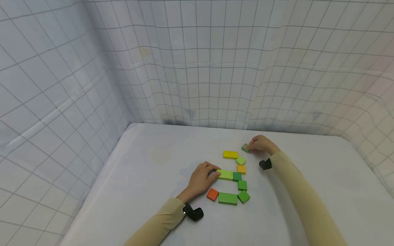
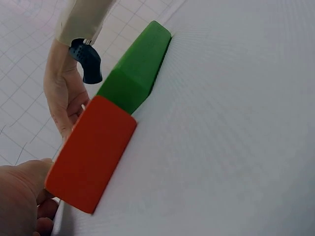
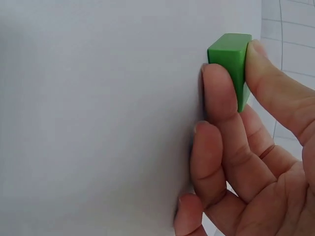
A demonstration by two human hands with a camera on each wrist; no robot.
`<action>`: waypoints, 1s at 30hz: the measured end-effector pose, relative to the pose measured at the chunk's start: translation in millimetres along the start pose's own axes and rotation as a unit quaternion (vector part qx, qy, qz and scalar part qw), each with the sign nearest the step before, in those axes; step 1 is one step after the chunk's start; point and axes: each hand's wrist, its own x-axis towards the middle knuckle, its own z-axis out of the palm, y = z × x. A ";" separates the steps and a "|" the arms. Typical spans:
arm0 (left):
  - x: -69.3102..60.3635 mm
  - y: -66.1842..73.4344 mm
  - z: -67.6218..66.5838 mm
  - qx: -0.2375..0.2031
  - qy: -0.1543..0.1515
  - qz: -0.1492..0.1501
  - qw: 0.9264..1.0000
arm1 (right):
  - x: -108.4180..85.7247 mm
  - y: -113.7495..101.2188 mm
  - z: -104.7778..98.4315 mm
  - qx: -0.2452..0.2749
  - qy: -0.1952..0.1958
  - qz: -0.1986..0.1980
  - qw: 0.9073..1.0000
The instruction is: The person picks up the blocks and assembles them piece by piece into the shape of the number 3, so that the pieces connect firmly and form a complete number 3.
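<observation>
At the far side of the table, my right hand [image 1: 261, 143] pinches a small green block [image 3: 229, 51] between thumb and fingertips, low against the white surface. My left hand [image 1: 201, 177] rests on the table, its thumb and forefinger pinching the left end of a long light green block [image 1: 225, 175]. A dark green block [image 1: 237, 176] touches that block's right end. Nearest the left wrist lies an orange-red block [image 1: 212, 194], beside a long green block [image 1: 228, 198]. The left wrist view hides most of the left fingers behind the orange-red block [image 2: 91, 155].
The blocks form a bent line on the white table [image 1: 147, 164]: a yellow block [image 1: 230, 154], a pale green block [image 1: 240, 161], an orange-yellow block [image 1: 241, 169] and two green blocks, one square [image 1: 242, 185], one turned [image 1: 244, 196]. Grid-patterned curtains [image 1: 197, 68] hang behind.
</observation>
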 end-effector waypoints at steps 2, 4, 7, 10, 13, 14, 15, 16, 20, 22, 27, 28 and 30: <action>-0.6 0.0 0.7 0.000 -0.001 0.000 1.000 | 4.9 -5.0 0.6 0.006 -0.008 0.007 1.000; -1.0 0.0 0.7 -0.002 0.000 0.000 1.000 | 9.6 -11.2 1.5 0.013 -0.014 0.014 1.000; -1.3 0.0 0.3 -0.003 0.002 -0.002 1.000 | 16.8 -21.8 3.5 0.019 -0.014 0.020 1.000; -1.1 0.1 -0.2 -0.002 0.002 -0.004 1.000 | 23.5 -32.5 5.9 0.012 -0.013 0.021 1.000; -0.9 0.7 -0.2 0.000 -0.001 -0.005 1.000 | 28.1 -44.6 9.2 0.001 -0.005 0.023 1.000; -0.8 1.1 -0.4 0.000 -0.001 -0.006 1.000 | 29.1 -48.8 10.4 -0.001 -0.003 0.023 1.000; -0.7 1.6 -0.5 0.000 -0.002 -0.006 1.000 | 29.8 -53.3 11.6 -0.008 0.000 0.022 1.000; -0.5 1.9 -0.8 -0.001 -0.002 -0.006 1.000 | 30.6 -57.5 13.2 -0.010 0.003 0.023 1.000; 0.0 3.0 -1.5 0.000 -0.005 -0.007 1.000 | 34.7 -71.2 19.3 -0.016 0.002 0.015 1.000; 0.0 3.2 -1.5 0.000 -0.006 -0.008 1.000 | 37.5 -76.1 23.0 -0.019 -0.003 0.008 1.000; 0.5 1.9 -0.5 0.001 -0.007 -0.008 1.000 | 42.7 -84.1 30.5 -0.033 -0.028 -0.019 0.999; 0.7 1.6 -0.4 0.001 -0.008 -0.008 1.000 | 42.9 -85.5 31.6 -0.038 -0.034 -0.024 0.998; 1.0 1.3 -0.9 -0.001 -0.008 -0.007 1.000 | 42.0 -88.7 33.1 -0.038 -0.046 -0.032 0.998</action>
